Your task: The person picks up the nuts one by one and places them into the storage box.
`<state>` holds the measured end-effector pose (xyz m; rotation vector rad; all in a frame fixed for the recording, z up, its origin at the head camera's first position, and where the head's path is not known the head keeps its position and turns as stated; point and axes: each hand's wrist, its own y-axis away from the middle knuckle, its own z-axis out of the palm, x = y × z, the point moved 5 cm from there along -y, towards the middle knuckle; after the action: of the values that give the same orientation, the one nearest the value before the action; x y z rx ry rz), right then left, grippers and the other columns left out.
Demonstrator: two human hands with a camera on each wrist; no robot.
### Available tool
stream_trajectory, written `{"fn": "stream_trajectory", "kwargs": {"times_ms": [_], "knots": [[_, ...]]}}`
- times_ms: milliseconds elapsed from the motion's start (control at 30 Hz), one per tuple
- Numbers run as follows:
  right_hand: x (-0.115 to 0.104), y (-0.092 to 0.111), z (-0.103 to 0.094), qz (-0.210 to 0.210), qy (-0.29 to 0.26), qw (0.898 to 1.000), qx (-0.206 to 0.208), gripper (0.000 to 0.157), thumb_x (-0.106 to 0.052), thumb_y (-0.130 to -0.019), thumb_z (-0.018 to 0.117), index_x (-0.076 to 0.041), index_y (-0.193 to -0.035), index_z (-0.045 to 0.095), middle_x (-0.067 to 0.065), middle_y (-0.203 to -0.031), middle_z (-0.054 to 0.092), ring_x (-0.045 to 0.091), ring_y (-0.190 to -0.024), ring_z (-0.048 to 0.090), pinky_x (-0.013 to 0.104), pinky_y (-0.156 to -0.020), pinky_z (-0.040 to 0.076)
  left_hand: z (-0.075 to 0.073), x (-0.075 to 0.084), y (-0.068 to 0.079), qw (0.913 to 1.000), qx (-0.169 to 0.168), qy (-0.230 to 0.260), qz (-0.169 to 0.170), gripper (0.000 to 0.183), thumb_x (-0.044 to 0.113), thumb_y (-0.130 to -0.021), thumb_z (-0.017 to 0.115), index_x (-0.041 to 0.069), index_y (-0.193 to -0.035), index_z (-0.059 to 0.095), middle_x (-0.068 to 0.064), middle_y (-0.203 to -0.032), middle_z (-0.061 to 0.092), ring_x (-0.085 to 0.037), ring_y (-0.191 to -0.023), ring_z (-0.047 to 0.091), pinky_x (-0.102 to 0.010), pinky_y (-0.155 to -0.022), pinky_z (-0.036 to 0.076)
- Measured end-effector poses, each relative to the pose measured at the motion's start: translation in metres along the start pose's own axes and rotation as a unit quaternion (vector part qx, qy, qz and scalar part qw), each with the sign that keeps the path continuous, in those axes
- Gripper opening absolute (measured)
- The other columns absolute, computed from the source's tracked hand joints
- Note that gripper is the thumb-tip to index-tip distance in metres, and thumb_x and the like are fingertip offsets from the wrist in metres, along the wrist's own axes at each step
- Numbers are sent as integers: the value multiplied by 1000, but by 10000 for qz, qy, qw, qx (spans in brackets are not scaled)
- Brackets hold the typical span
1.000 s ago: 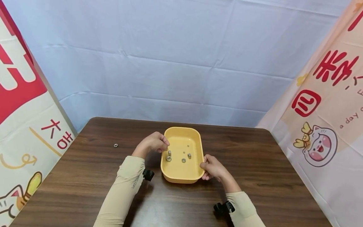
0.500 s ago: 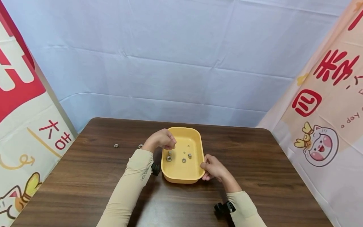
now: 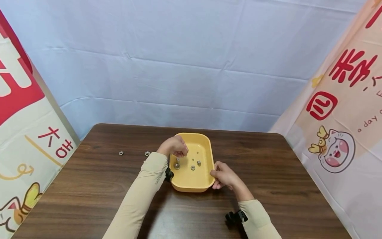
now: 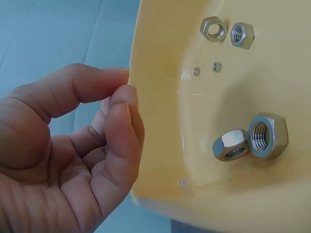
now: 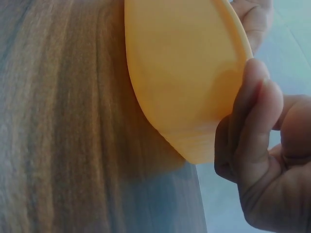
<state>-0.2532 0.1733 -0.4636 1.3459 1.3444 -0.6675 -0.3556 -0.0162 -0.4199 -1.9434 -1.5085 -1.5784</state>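
A yellow rectangular tray [image 3: 195,181] stands on the table with several metal hex nuts in it. Its right rim near the front corner is pinched by my right hand [image 3: 223,176]. My left hand [image 3: 176,146] is over the tray's far left side, fingers curled and thumb meeting the fingertips; nothing shows between them in the left wrist view. There, two large nuts [image 4: 267,136] touch each other, two medium nuts [image 4: 214,29] sit side by side, and two tiny nuts [image 4: 216,67] lie near them. A small ring-like piece [image 4: 183,182] shows by the tray wall.
Two more nuts lie on the brown wooden table [image 3: 292,186] left of the tray: a small nut [image 3: 121,153] farther out and a larger nut [image 3: 147,153] beside my left sleeve. A pale curtain [image 3: 179,66] hangs behind the table, with printed cloths at both sides.
My left hand has moved rightward, from the tray's left rim to over its inside. The larger nut on the table has come into view behind the sleeve. My right hand stays on the rim.
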Motion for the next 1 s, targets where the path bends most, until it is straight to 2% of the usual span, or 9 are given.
{"fn": "stream_trajectory", "kwargs": {"times_ms": [100, 200, 367, 600, 833, 1000], "knots": [[0, 1, 0, -14, -42, 10000, 7, 7, 2, -85, 45, 2, -88, 38, 15, -55, 57, 16, -39, 56, 25, -36, 47, 3, 2, -1, 10000, -4, -14, -26, 20, -13, -74, 54, 3, -63, 60, -5, -58, 52, -12, -46, 38, -24, -45, 39], [0, 2, 0, -23, -93, 10000, 21, 7, 3, -85, 44, 2, -87, 38, 15, -55, 57, 16, -40, 56, 25, -36, 48, 5, 5, -1, 9999, 33, -93, -70, 21, -14, -74, 56, 3, -62, 60, -6, -57, 51, -12, -46, 39, -24, -45, 39], [-1, 3, 0, -43, -117, 9999, -21, 8, 3, -85, 45, 2, -87, 37, 16, -57, 58, 16, -40, 57, 25, -37, 48, 9, 6, -6, 9986, 134, -466, -232, 21, -14, -73, 58, 3, -61, 59, -6, -53, 48, -13, -44, 39, -25, -43, 37], [-3, 4, 1, -23, -134, 9999, -95, 8, 3, -85, 44, 2, -87, 37, 16, -57, 59, 16, -40, 57, 25, -36, 48, 13, 6, -6, 9930, 172, -1038, -528, 6, -9, -74, 63, -4, -75, 65, -9, -55, 56, -15, -46, 49, -27, -47, 45], [-3, 4, 1, -31, -93, 9999, -131, 7, 3, -85, 44, 2, -86, 37, 16, -57, 59, 16, -40, 57, 25, -37, 47, 12, 8, -1, 9931, 150, -997, -592, 8, -8, -75, 64, -6, -83, 64, -10, -58, 57, -16, -48, 52, -33, -60, 53], [-5, 4, 0, -46, 62, 9999, -82, 7, 3, -86, 45, 2, -85, 38, 16, -57, 59, 16, -40, 56, 25, -36, 47, 11, 9, 1, 9927, 129, -1037, -600, 4, -7, -75, 65, -5, -79, 64, -9, -57, 57, -16, -48, 52, -29, -54, 52]]}}
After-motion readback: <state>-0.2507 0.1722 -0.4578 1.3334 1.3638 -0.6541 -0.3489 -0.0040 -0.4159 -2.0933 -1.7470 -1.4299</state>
